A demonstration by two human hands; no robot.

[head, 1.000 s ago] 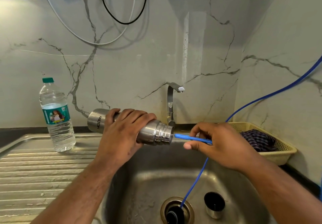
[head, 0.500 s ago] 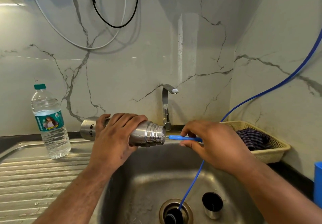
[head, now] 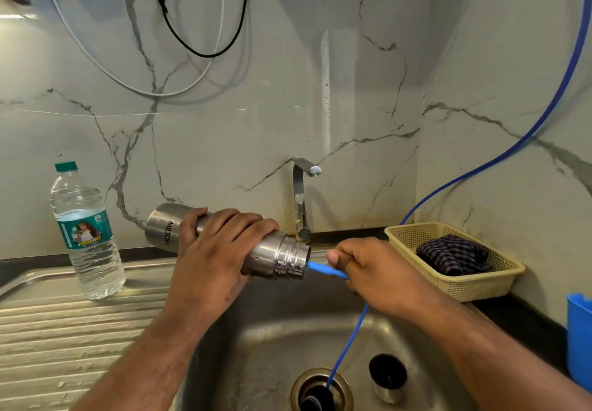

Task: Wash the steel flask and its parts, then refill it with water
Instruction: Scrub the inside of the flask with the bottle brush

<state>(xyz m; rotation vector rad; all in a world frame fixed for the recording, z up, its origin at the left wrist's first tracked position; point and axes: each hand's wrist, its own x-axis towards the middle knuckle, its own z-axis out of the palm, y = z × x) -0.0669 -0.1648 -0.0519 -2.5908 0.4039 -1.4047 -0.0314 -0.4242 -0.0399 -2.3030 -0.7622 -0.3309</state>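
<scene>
Steel flask [head: 288,260], uncapped, lies nearly level above the sink [head: 256,346], its base toward the marble wall at the left and its threaded mouth aimed right and slightly down. The person's left hand [head: 217,257] wraps over the flask's middle from above, fingers curled round the barrel. The right hand [head: 374,273], just beside the mouth, is closed round a slim blue handle [head: 323,268] whose far end enters the opening; what sits on its tip is hidden inside. Flask and handle run almost in one line, left to right, so the scrubbing stroke would, by the look of it, go in and out along that line, the right hand working and the left only steadying. On this showing the inside wash is in hand and the refill not yet begun. Below, a small steel cup [head: 387,378], likely the flask's cap, stands in the basin just beside the drain [head: 320,388], into which a thin blue tube [head: 346,346] drops. No water shows at the tap [head: 299,205]. A plastic water bottle [head: 86,237] stands on the drainboard [head: 64,330] at left; a yellow basket [head: 464,285] holding a checked cloth [head: 451,253] sits to the right.
</scene>
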